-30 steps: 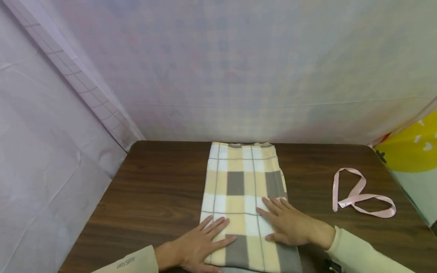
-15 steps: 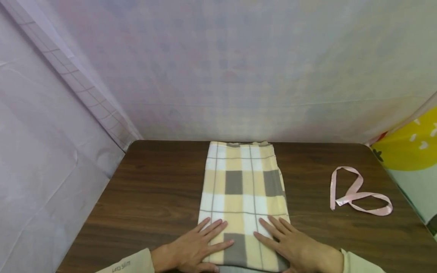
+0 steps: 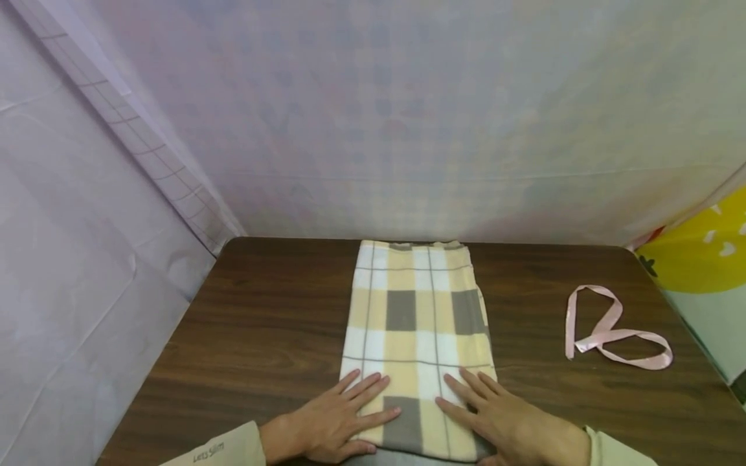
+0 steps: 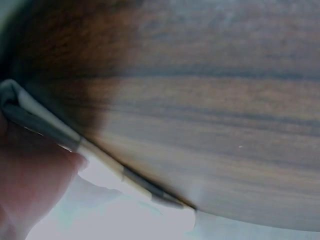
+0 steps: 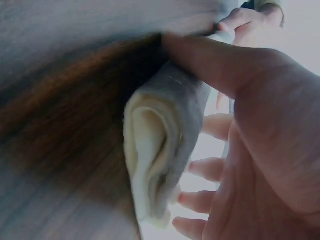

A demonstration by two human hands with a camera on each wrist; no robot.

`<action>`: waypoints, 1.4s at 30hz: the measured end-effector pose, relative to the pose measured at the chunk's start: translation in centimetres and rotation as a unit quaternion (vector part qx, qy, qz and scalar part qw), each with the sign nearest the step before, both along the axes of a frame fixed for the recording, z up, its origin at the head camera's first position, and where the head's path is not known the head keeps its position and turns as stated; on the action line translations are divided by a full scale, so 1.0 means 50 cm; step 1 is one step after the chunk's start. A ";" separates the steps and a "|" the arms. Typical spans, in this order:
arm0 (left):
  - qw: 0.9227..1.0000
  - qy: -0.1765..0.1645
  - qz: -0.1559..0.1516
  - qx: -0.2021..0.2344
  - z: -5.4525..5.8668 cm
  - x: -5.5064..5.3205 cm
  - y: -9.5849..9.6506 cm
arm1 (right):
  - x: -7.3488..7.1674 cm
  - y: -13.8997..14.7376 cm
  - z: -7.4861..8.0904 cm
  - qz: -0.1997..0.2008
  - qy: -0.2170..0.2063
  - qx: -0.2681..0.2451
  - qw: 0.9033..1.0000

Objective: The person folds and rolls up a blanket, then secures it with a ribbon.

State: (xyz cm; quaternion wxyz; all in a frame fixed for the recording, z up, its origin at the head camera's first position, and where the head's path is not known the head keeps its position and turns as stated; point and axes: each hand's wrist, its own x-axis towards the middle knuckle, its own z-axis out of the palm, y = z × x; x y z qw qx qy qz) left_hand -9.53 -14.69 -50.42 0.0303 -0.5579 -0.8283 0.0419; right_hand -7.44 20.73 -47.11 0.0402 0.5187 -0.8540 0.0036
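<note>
A plaid fleece blanket (image 3: 428, 310) in white, cream and grey lies folded into a long strip on the brown table. On its near left corner rests my left hand (image 3: 335, 421), fingers straight and spread. My right hand (image 3: 507, 421) lies the same way on the near right corner, its thumb reaching down at the near fold. The right wrist view shows the stacked, curled layers of the blanket's folded end (image 5: 150, 135), with the right thumb (image 5: 210, 60) over it. In the left wrist view the blanket's side edge (image 4: 102, 157) runs along the tabletop beside the left hand (image 4: 35, 180).
A pink ribbon (image 3: 606, 336) lies loosely looped on the right of the wooden table (image 3: 262, 323). Pale cloth hangs behind the table's far edge and along the left side. A yellow patterned cloth (image 3: 699, 259) hangs at the right.
My right hand has slid from further up the blanket's right side towards its near edge, level with the left. My left hand has stayed at the near left corner.
</note>
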 end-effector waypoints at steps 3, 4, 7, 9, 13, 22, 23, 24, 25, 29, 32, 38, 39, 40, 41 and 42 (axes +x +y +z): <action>1.000 -0.011 0.002 -0.003 0.006 0.001 0.001 | 0.003 -0.002 0.011 0.012 -0.022 0.010 1.000; 1.000 -0.021 0.005 -0.006 0.010 0.001 0.001 | 0.005 -0.003 0.017 0.017 -0.026 0.013 0.999; 0.998 -0.065 0.011 -0.017 0.030 -0.002 0.002 | 0.006 -0.005 0.029 0.031 -0.030 0.005 0.999; 0.994 -0.106 0.010 -0.017 0.048 -0.007 0.003 | 0.005 -0.006 0.035 0.033 -0.037 -0.005 0.999; 0.988 -0.154 -0.014 0.023 0.086 -0.025 0.004 | -0.008 -0.002 0.038 0.039 -0.060 -0.063 0.995; 0.942 -0.295 0.055 0.151 0.103 -0.092 0.015 | -0.073 0.006 0.041 -0.006 -0.175 -0.211 0.962; 0.936 -0.307 0.070 0.158 0.102 -0.099 0.016 | -0.078 0.007 0.040 -0.015 -0.180 -0.214 0.960; 0.932 -0.312 0.086 0.161 0.101 -0.104 0.018 | -0.081 0.008 0.039 -0.024 -0.181 -0.216 0.959; 0.932 -0.309 0.100 0.161 0.101 -0.108 0.020 | -0.085 0.009 0.037 -0.031 -0.182 -0.216 0.959; 0.948 -0.245 0.143 0.142 0.097 -0.117 0.034 | -0.093 0.010 0.023 -0.068 -0.178 -0.211 0.959; 0.972 -0.138 0.158 0.110 0.087 -0.115 0.047 | -0.095 0.008 0.012 -0.099 -0.170 -0.197 0.961; 0.989 0.094 0.108 0.033 0.072 -0.088 0.076 | -0.086 0.001 0.006 -0.123 -0.077 -0.149 0.978; 0.990 0.107 0.088 0.024 0.071 -0.083 0.080 | -0.084 -0.002 0.007 -0.122 -0.054 -0.142 0.981; 0.992 0.109 0.067 0.016 0.071 -0.077 0.084 | -0.082 -0.004 0.008 -0.123 -0.033 -0.135 0.983; 0.994 0.101 0.047 0.013 0.069 -0.073 0.088 | -0.081 -0.007 0.009 -0.124 -0.017 -0.128 0.984; 0.995 0.091 0.031 0.009 0.066 -0.069 0.091 | -0.081 -0.009 0.009 -0.125 -0.006 -0.122 0.985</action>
